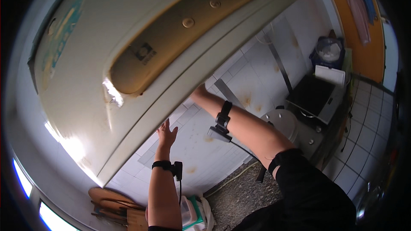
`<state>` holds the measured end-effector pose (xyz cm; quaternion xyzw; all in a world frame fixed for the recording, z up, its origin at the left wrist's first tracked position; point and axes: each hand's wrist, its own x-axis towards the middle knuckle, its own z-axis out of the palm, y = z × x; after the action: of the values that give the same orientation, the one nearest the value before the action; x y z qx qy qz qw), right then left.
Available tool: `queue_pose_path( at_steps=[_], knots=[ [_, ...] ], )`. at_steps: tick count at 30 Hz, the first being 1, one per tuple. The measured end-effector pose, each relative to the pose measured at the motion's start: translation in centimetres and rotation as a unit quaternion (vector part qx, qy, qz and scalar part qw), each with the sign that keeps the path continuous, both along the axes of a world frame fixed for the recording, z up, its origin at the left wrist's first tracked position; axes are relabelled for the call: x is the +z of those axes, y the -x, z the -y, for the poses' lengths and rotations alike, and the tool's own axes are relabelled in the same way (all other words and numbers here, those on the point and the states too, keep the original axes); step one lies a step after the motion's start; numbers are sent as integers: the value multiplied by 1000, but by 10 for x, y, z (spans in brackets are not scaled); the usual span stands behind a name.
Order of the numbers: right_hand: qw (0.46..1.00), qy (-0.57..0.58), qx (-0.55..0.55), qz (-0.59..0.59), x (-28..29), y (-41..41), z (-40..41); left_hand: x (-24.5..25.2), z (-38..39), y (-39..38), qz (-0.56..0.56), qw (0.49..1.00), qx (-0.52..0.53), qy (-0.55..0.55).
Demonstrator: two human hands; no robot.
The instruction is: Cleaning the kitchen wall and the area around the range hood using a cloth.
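Note:
A large cream range hood with a yellowed control panel and round buttons fills the upper left, close to the camera. Both arms reach up beneath its lower edge. At that edge, my left hand is raised against the tiled wall side, thumb apart, fingertips partly hidden by the hood. Farther right, my right hand goes behind the edge, so its fingers and anything in them are hidden. Each forearm wears a black strap with a small device and cable.
A pressure cooker stands below right, beside a black-topped cooker. Behind it sits a clear bowl with white contents. Round wooden boards lean at lower left, near plastic containers. A speckled counter runs below the tiled wall.

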<state>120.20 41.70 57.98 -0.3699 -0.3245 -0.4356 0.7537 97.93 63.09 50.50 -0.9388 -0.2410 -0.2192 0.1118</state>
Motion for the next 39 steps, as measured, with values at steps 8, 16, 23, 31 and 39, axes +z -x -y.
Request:
queue_pose_path(
  at_steps=[8,16,23,31,39],
  knots=[
    [987,104,-112,49,28,-50,55,39,66,-22,95,991,-91,31],
    [960,194,-173,105,47,-38,3,46,33,-16,305,908,-251,138],
    [928,245,-220,173,38,0,-30,46,23,4,293,930,-205,90],
    [872,282,-298,266,24,-34,-43,-39,55,41,219,968,-51,112],
    [825,250,-428,272,62,-29,-32,-58,27,7,291,945,-80,127]
  ],
)
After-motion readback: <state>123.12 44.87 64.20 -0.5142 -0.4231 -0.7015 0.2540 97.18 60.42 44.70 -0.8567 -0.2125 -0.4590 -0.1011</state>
